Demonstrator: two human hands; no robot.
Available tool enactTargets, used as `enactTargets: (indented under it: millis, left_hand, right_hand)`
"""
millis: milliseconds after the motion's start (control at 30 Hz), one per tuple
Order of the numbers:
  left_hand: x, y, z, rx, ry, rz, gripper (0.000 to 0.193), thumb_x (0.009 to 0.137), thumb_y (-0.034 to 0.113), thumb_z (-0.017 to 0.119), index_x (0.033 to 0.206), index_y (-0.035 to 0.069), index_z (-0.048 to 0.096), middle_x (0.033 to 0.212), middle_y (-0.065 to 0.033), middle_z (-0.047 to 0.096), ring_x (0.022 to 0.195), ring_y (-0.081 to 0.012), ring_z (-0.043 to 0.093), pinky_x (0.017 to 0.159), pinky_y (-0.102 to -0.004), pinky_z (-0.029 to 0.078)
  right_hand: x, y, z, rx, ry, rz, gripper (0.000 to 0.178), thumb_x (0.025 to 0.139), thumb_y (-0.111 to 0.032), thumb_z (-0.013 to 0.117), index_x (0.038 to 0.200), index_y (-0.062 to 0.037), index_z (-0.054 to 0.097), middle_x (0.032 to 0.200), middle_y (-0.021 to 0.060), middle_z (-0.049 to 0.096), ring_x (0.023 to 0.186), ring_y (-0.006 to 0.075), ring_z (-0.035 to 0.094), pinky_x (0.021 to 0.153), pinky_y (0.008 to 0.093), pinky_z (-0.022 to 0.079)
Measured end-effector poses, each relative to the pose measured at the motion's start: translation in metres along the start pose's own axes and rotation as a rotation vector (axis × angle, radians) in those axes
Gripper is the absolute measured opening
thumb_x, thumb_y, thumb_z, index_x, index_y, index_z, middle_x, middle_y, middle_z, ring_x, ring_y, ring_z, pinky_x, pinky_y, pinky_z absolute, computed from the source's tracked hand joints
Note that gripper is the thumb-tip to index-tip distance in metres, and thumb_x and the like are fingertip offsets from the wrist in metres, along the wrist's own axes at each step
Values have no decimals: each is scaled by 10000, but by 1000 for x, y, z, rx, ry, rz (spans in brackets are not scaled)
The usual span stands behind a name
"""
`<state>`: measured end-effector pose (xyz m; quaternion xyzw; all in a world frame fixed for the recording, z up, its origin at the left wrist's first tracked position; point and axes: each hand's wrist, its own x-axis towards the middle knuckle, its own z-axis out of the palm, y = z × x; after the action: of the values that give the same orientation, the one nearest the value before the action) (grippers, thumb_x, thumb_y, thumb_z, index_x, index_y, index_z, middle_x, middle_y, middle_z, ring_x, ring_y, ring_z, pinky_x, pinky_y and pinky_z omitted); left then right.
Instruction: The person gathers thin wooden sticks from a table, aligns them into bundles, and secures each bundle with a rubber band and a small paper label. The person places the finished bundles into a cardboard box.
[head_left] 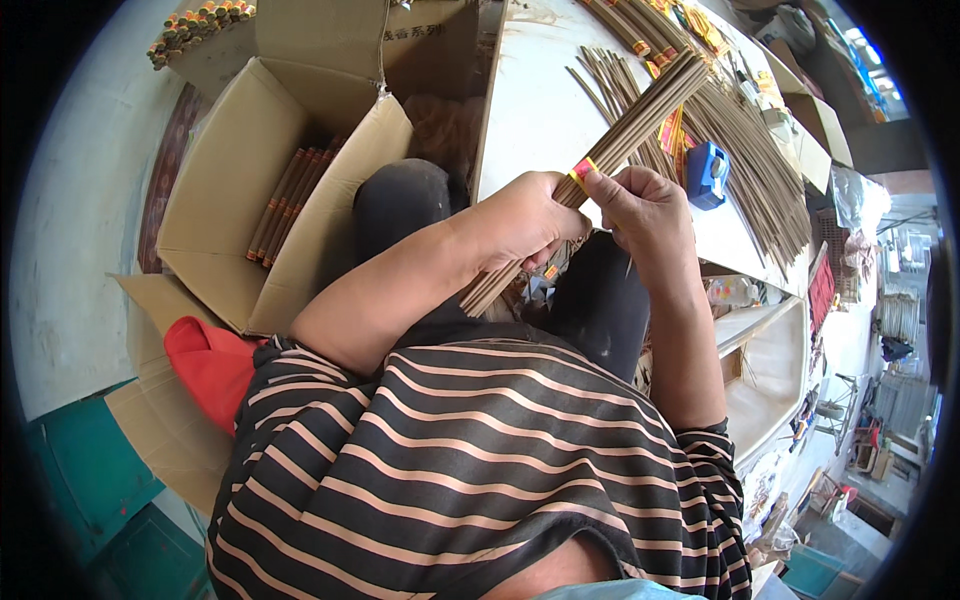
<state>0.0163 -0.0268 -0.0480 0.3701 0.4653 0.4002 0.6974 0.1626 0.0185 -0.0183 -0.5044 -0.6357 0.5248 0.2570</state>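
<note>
A bundle of brown incense sticks (640, 115) slants up to the right across my lap and over the table edge. My left hand (525, 220) is wrapped round its lower part, and the stick ends poke out below the fist. Around the middle of the bundle sits a small red and yellow paper band (582, 172). My right hand (640, 205) pinches at this band, with thumb and fingertips pressed together against it. Beyond the right hand, many loose incense sticks (755, 170) lie spread on the white table.
A blue tape dispenser (707, 175) stands on the table (530, 60) among loose sticks and red-yellow labels. At left, an open cardboard box (215, 200) holds several banded bundles (290, 205). More bundles (200, 30) are stacked at the far left. Red cloth (208, 365) lies near the box.
</note>
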Motion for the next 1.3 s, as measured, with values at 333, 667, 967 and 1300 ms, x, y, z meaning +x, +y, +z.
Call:
enactTargets:
  millis: [333,667,967,1300]
  left_hand:
    - [-10,-1,2,121,51,-17,183,796,58,594,924,-42,511,576,-1,471,365,-57,392,316,-211,305]
    - [-42,-8,0,217,12,-71,262,809,94,592,1024,-24,502,622,-8,503,402,-48,405,351,-193,329]
    - [-62,-17,8,78,-150,-250,242,848,127,608,1041,8,524,710,-11,537,485,-57,430,435,-174,363]
    - [-64,-25,9,46,-279,-80,566,868,532,467,1061,0,491,622,26,457,484,-35,404,429,-153,342]
  right_hand:
    - [-7,0,6,-21,10,-7,349,785,-329,714,643,-74,523,523,-32,466,440,19,365,400,181,252]
    - [-37,17,23,59,-42,19,390,782,-357,709,838,-5,551,587,-2,527,472,35,440,412,158,323]
    - [-61,28,22,438,-223,107,302,829,-155,664,1010,33,513,845,56,606,711,80,561,612,212,477]
    - [-66,38,19,493,-224,82,275,840,-168,652,996,9,511,803,31,583,600,37,486,494,171,405]
